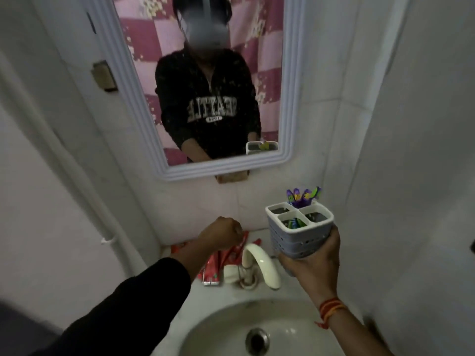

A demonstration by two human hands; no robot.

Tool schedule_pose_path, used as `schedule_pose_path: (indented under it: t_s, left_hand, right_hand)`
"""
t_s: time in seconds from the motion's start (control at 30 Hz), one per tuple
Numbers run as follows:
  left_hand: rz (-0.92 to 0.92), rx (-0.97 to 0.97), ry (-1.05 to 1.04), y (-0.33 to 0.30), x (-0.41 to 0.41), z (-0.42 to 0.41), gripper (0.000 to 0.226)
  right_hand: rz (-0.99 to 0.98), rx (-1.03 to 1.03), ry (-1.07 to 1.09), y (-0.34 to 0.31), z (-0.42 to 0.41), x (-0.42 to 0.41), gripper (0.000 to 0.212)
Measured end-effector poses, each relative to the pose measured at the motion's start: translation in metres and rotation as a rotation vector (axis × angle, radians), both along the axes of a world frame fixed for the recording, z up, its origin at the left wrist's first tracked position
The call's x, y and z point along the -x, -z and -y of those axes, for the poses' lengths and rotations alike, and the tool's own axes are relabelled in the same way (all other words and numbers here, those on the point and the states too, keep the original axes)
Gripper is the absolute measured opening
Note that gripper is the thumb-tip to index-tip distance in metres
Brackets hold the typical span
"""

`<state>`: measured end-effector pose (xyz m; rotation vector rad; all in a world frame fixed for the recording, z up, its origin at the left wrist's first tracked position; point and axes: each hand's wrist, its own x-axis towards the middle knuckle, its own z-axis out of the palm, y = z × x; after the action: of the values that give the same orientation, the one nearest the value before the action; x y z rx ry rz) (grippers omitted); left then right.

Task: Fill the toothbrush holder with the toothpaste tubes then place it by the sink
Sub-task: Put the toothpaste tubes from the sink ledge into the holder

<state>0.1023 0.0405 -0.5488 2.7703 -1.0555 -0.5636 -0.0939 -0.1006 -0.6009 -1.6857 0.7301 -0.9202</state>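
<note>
We hold the toothbrush holder [300, 231] up in our right hand [309, 263], clamped around its base, above the sink [223, 327]; two compartments already carry tubes (purple and green). Our left hand [223, 233] is fisted over the red toothpaste tubes [213, 268] behind the faucet [262, 263], so filling remains unfinished.

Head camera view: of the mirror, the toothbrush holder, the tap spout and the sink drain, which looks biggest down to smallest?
1. Mirror
2. Toothbrush holder, held in the right hand
3. Tap spout
4. Sink drain

The holder is raised toward the camera, which may flatter its size.
</note>
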Motion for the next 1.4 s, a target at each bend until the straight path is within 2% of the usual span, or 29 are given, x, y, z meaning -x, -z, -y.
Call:
schedule_pose_path:
  t_s: [0.1,0.17,0.23,0.37,0.5,0.57,0.7,0.83,0.97,1.1,1.17,1.3,1.4]
  left_hand:
    - [-0.055,-0.105,0.021,0.052,-0.027,0.011,0.056]
    - [-0.108,-0.168,0.011,0.053,-0.024,0.020,0.041]
    - [-0.130,-0.144,0.009,0.053,-0.024,0.033,0.030]
    - [-0.119,-0.163,0.085,0.069,-0.027,0.057,0.051]
    - [0.045,-0.168,0.092,0.086,-0.023,0.069,0.047]
    - [0.054,-0.188,0.113,0.090,-0.026,0.073,0.046]
    - [0.035,-0.170,0.153,0.080,-0.026,0.080,0.036]
    - [-0.019,-0.022,0.218,0.045,-0.021,0.088,0.037]
    - [0.114,0.014,0.314,-0.022,-0.003,0.095,0.058]
    - [0.186,0.003,0.390,-0.083,0.041,0.105,0.040]
    - [0.187,-0.035,0.462,-0.088,0.067,0.115,0.033]
    - [0.183,-0.167,0.504,-0.061,0.105,0.135,0.035]
    - [0.059,-0.134,0.459,-0.043,0.106,0.139,0.022]
  right_hand:
    - [-0.041,-0.054,0.034,0.042,-0.001,0.005,0.135]
    - [-0.079,-0.087,0.032,0.065,-0.005,0.008,0.136]
    - [-0.120,-0.108,0.026,0.087,-0.011,0.011,0.139]
    - [-0.149,-0.090,0.004,0.112,-0.015,0.016,0.143]
    - [-0.146,-0.144,-0.048,0.119,-0.007,0.015,0.156]
    - [-0.134,-0.145,-0.071,0.122,-0.002,0.013,0.157]
    - [-0.119,-0.093,-0.118,0.120,0.000,0.013,0.137]
    - [-0.118,-0.115,-0.209,0.119,0.014,0.013,0.137]
    - [-0.107,-0.192,-0.280,0.126,0.027,0.017,0.120]
    - [-0.116,-0.275,-0.330,0.133,0.038,0.020,0.120]
    - [-0.099,-0.237,-0.340,0.129,0.038,0.021,0.118]
    - [-0.072,-0.220,-0.364,0.133,0.044,0.021,0.125]
    - [-0.108,-0.243,-0.403,0.136,0.051,0.018,0.129]
